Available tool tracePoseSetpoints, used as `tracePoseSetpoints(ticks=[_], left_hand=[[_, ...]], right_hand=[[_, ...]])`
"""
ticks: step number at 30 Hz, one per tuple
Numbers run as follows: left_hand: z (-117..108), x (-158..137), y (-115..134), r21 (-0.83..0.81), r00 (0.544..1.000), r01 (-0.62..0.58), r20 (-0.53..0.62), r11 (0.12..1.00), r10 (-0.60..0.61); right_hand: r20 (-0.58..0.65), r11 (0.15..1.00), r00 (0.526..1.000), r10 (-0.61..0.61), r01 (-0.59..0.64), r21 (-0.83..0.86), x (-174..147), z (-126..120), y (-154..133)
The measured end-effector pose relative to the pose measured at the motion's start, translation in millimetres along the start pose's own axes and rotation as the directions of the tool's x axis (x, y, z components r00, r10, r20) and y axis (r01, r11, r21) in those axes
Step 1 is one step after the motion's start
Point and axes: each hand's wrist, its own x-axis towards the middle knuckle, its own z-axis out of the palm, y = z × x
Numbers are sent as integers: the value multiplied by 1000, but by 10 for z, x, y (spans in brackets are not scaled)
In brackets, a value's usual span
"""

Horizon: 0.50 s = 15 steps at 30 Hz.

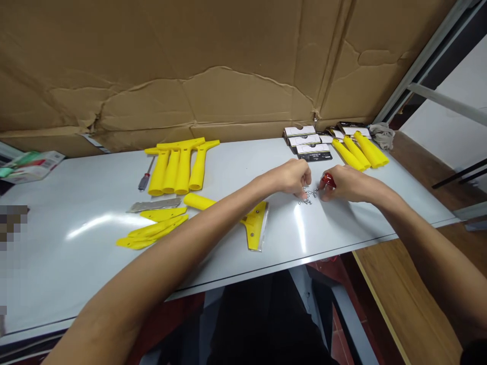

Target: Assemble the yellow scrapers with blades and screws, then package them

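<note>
Over a small pile of screws and nuts (pixel 307 194), my left hand (pixel 292 176) has thumb and fingertips pinched together at the table. What lies between those fingertips is too small to make out. My right hand (pixel 347 182), just right of the pile, is wrapped round the red handle of a screwdriver (pixel 327 179); its shaft is hidden. A yellow scraper (pixel 251 228) with a blade along its edge lies under and beside my left forearm, with metal fasteners showing in its head.
Several yellow handles (pixel 183 170) lie at the back left beside another screwdriver (pixel 144 181). Nearer are flat yellow plates (pixel 152 232) and metal blades (pixel 155 205). Black-and-white packages (pixel 304 139), yellow tubular handles (pixel 359 150) and a crumpled cloth (pixel 382 135) occupy the back right. Cardboard (pixel 228 61) stands behind.
</note>
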Motion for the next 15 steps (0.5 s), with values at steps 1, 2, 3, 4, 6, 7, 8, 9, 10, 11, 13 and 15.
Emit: tracePoseSetpoints(ticks=[1,2,3,4,6,7,8,9,10,11,13,15], left_hand=[[-7,-33,4,28,1000,2,29,1000,-3],[-8,-63,14,52,999,7,49,999,-9],[-1,-85,28,68,998,11,54,998,-15],[13,-95,46,73,999,18,45,997,-21],[53,-77,83,53,1000,18,5,998,-18],[72,-55,98,35,1000,12,-13,999,-11],[83,-31,106,17,1000,3,-26,1000,-3],[81,-15,106,3,999,-5,-38,1000,5],[64,-16,97,-6,998,-17,-53,1000,17],[29,-40,77,-4,996,-36,-78,999,36],[-95,-187,2,27,984,-89,-152,996,92],[-264,-467,-118,71,963,-144,-219,987,157]], right_hand=[[-2,1000,1000,3,-3,-5,-22,-9,-8],[0,1000,1000,6,-6,-14,-37,-15,-17],[4,1000,1000,10,-10,-24,-44,-16,-29],[8,999,1000,14,-14,-35,-43,-11,-43],[16,998,1000,25,-25,-58,-25,7,-76],[17,998,999,29,-28,-64,-18,10,-94],[12,998,999,31,-31,-62,-21,0,-112],[-1,998,999,38,-38,-54,-41,-31,-130],[-23,998,999,45,-46,-39,-81,-86,-151],[-56,999,997,48,-49,-16,-144,-168,-175],[-167,998,985,49,-41,48,-319,-404,-238],[-353,990,935,39,12,141,-506,-692,-323]])
